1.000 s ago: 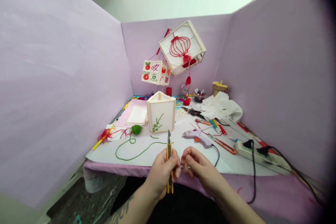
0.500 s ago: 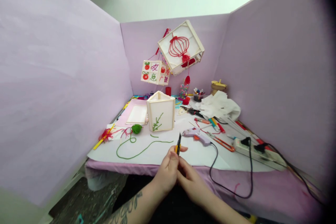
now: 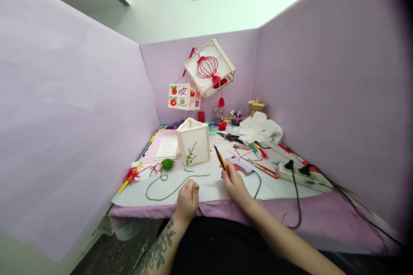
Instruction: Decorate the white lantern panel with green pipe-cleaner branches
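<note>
In my right hand [image 3: 235, 181] is a yellow and black utility knife [image 3: 221, 159], its dark blade pointing up and to the left. My left hand [image 3: 187, 200] is curled into a fist at the table's front edge, apart from the right; what it holds, if anything, is hidden. Beyond both hands stands a three-sided white lantern [image 3: 195, 146] with pale stick edges and a green yarn sprig on its front panel. A short green snippet lies before it. A green yarn ball [image 3: 167, 164] trails a long strand across the white sheet towards my hands.
A lilac glue gun [image 3: 243, 166] lies partly behind my right hand, its cable running down. To the right are orange-handled scissors [image 3: 267, 171] and a power strip [image 3: 303, 177]. White crumpled cloth [image 3: 258, 129] lies behind. Two decorated lanterns hang above: a large one [image 3: 209, 68] and a smaller one [image 3: 183, 96].
My hands were together around the knife; now they are apart. The right hand has carried the knife up and forward, while the left has drawn away leftward, closed. The view has also shifted.
</note>
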Tool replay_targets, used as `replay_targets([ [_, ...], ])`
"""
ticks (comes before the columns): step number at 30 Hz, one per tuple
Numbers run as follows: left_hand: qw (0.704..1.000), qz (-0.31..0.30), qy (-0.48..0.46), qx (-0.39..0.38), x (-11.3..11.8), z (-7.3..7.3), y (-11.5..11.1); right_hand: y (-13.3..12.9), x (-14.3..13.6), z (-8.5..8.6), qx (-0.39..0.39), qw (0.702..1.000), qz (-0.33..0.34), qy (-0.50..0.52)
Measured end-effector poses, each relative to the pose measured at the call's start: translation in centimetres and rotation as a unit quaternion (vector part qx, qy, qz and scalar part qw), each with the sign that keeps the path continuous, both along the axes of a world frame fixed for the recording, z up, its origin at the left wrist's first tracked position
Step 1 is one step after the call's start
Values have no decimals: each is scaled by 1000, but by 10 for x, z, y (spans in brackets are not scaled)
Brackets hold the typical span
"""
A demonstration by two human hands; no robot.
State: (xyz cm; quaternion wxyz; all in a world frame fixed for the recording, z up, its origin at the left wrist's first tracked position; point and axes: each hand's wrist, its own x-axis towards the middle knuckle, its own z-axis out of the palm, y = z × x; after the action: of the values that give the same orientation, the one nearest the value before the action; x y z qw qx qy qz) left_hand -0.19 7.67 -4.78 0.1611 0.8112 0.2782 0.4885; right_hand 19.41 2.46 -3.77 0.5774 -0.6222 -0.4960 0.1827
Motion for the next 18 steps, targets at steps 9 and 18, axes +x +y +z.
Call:
replay_targets([
  [9,999,-17,25,9,-3,-4,7,-3,2,-5,-39,993,-50,-102],
  [18,999,-30,22,-36,-5,-1,3,-1,-4,-13,-104,963,-80,-233],
])
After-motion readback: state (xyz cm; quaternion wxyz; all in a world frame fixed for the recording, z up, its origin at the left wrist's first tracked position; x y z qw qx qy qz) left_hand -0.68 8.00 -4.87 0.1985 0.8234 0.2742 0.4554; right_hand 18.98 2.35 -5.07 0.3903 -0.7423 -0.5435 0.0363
